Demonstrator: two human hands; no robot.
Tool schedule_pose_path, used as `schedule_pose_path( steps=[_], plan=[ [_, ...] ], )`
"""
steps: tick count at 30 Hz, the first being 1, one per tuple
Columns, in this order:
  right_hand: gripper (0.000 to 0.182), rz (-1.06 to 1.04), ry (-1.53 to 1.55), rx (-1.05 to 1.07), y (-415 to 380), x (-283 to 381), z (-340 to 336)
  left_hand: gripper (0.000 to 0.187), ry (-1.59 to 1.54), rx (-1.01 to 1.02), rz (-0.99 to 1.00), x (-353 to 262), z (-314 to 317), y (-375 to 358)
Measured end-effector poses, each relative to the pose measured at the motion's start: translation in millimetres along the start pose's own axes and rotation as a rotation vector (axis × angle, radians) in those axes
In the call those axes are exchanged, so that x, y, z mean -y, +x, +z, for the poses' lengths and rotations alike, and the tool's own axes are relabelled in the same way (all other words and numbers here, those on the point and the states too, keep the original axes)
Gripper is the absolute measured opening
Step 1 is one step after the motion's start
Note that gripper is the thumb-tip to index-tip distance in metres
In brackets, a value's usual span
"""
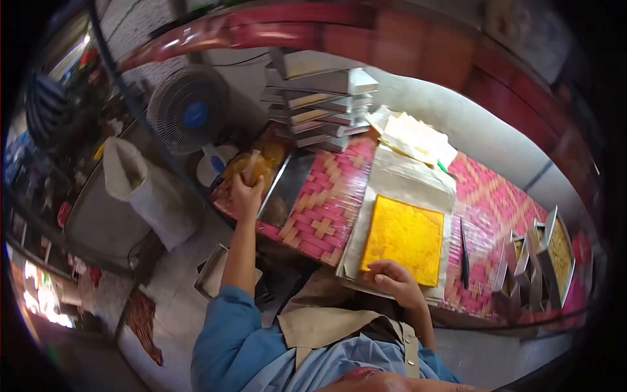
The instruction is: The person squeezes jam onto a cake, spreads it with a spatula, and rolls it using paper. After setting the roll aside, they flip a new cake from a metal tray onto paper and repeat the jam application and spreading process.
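Observation:
A square yellow sponge cake [408,238] lies flat on brown paper [418,179] in front of me. My right hand [395,282] is over its near edge, fingers loosely bent and apart, with nothing held. To the left, my left hand [248,191] reaches to a container with orange-yellow contents [271,155]. Its fingers are closed around or against a pale, narrow thing [253,163] that stands up there; I cannot tell what it is. An empty-looking metal tray [287,189] sits just right of that hand. A dark-handled knife [465,255] rests to the right of the cake.
Metal baking pans [320,98] are stacked at the back, and more filled pans [529,261] lean at the right end. Paper sheets [415,137] lie behind the cake on the pink woven-pattern cover [326,206]. A fan [189,108] and a white sack [147,186] stand left.

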State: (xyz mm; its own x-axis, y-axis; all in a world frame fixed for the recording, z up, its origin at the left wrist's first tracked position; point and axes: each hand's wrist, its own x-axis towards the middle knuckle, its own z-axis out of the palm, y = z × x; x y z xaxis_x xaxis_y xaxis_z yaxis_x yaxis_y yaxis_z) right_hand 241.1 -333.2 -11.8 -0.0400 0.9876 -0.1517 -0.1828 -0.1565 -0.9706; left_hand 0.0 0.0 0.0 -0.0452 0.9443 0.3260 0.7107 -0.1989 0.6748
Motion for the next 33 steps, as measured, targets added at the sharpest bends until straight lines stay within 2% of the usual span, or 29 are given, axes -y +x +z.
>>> schedule_pose_path(
  steps=[2,3,5,6,7,8,9,10,11,12,13,15,16,18,19,20,21,22,23,24,25,26,27,29,31,33],
  plan=[
    [0.048,-0.03,0.147,0.044,21,-3,20,0.05,-0.362,-0.088,0.359,-11,-22,-4],
    [0.048,0.008,0.111,0.002,-2,10,-4,0.05,-0.413,-0.061,0.324,-45,-6,-49],
    [0.063,-0.008,0.515,0.191,21,16,15,0.044,-0.733,0.051,0.536,-77,-19,-79],
    [0.063,-0.017,0.529,0.181,32,18,23,0.046,-0.89,0.196,0.598,-79,-14,-92],
    [0.072,-0.047,0.751,0.295,40,21,26,0.048,-1.055,0.34,0.645,-86,-8,-106],
    [0.08,-0.08,0.975,0.412,42,21,27,0.052,-1.048,0.521,0.733,-94,-4,-118],
    [0.08,-0.081,0.98,0.401,36,19,24,0.056,-1.035,0.702,0.818,-103,-2,-129],
    [0.085,-0.093,1.072,0.344,28,16,17,0.056,-1.039,0.711,0.817,-112,4,-136],
    [0.091,-0.102,1.165,0.285,20,13,11,0.062,-0.89,0.719,1.034,-119,10,-142],
    [0.082,-0.14,1.256,0.361,16,5,4,0.069,-0.73,0.72,1.244,-122,13,-146],
    [0.082,-0.142,1.261,0.351,8,-4,-2,0.069,-0.735,0.73,1.242,-124,13,-148],
    [0.072,-0.172,1.098,-0.062,-12,-20,-9,0.074,-0.602,0.791,1.002,-128,16,-152],
    [0.068,-0.202,1.045,-0.099,-17,-18,-10,0.077,-0.62,0.808,0.9,-121,25,-145],
    [0.068,-0.274,0.974,-0.145,-29,-7,-18,0.075,-0.388,0.64,0.832,-98,39,-115],
    [0.068,-0.34,0.9,-0.168,-36,-6,-22,0.073,-0.207,0.533,0.686,-70,52,-102],
    [0.066,-0.366,0.984,-0.264,-45,-14,-32,0.071,-0.023,0.423,0.54,-38,67,-89],
    [0.066,-0.364,0.992,-0.278,-52,-14,-39,0.07,0.048,0.347,0.475,-10,72,-77],
    [0.063,-0.448,0.99,-0.334,-54,-10,-46,0.069,0.258,0.292,0.379,0,67,-78],
    [0.061,-0.532,0.984,-0.386,-55,-7,-53,0.069,0.263,0.3,0.379,8,65,-80],
    [0.061,-0.528,0.989,-0.39,-56,-6,-60,0.069,0.35,0.319,0.303,13,63,-81],
    [0.061,-0.572,0.897,-0.507,-56,-5,-67,0.069,0.434,0.336,0.225,16,64,-83],
    [0.06,-0.612,0.801,-0.623,-55,-4,-73,0.068,0.422,0.313,0.259,20,66,-85],
    [0.06,-0.606,0.802,-0.626,-52,-4,-78,0.068,0.424,0.32,0.256,19,66,-88],
    [0.053,-0.617,0.547,-0.791,-47,-6,-87,0.064,0.272,0.369,0.377,17,69,-98],
    [0.049,-0.611,0.524,-0.782,-41,-1,-84,0.058,0.283,0.342,0.406,7,73,-119],
    [0.045,-0.547,0.41,-0.888,-32,1,-80,0.055,0.241,0.336,0.491,3,74,-137]
  ],
)
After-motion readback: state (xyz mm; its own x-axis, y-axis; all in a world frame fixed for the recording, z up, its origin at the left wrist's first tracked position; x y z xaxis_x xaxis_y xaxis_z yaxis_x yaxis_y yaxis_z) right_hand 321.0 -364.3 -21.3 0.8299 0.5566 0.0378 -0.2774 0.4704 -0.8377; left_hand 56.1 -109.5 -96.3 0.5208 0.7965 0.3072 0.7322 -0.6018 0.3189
